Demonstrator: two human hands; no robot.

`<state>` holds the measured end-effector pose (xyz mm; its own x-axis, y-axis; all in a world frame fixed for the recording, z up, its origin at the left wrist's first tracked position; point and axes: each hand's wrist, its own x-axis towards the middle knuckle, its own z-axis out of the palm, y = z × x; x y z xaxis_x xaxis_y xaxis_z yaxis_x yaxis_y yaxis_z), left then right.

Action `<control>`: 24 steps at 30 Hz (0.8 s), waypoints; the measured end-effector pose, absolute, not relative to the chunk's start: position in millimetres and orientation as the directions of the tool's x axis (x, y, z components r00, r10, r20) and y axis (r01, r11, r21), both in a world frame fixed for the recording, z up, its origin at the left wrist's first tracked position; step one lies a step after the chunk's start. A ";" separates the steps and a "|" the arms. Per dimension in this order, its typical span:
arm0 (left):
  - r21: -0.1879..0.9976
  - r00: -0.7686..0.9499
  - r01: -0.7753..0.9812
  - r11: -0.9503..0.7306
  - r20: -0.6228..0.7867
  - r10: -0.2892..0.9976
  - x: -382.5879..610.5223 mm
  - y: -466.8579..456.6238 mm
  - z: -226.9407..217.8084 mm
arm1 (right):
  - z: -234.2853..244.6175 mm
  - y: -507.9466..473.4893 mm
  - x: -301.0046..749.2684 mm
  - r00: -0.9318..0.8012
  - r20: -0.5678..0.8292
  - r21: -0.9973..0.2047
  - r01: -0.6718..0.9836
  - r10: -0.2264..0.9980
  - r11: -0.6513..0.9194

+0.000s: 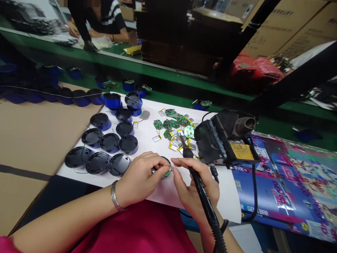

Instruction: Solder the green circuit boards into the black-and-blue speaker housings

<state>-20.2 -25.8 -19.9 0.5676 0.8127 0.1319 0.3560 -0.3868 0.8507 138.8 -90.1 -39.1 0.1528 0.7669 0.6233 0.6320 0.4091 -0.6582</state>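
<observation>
White sheet (146,140) underlies the hand-held green board (166,173).

The cups (112,101) are blue outside and black inside, the boards (170,123) green, the batteries (157,138) silver with yellow ends — and the sheet (147,140) beneath is white. The iron (201,189) is black, the sponge (241,151) yellow. Magenta colours the clothing (142,228) — while a co-worker's sleeve (114,14) is black, striped white.
</observation>
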 end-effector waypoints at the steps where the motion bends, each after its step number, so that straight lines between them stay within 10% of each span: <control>1: 0.852 0.572 0.353 -0.385 0.129 0.810 -20.4 -25.6 -20.0 | -39.9 -89.9 139.3 0.134 0.627 -0.654 0.626 0.767 0.425; 24: 0.881 0.536 0.343 -0.326 0.101 0.838 -19.9 -25.7 -20.0 | -41.5 -91.3 142.0 0.112 0.666 -0.576 0.705 0.738 0.413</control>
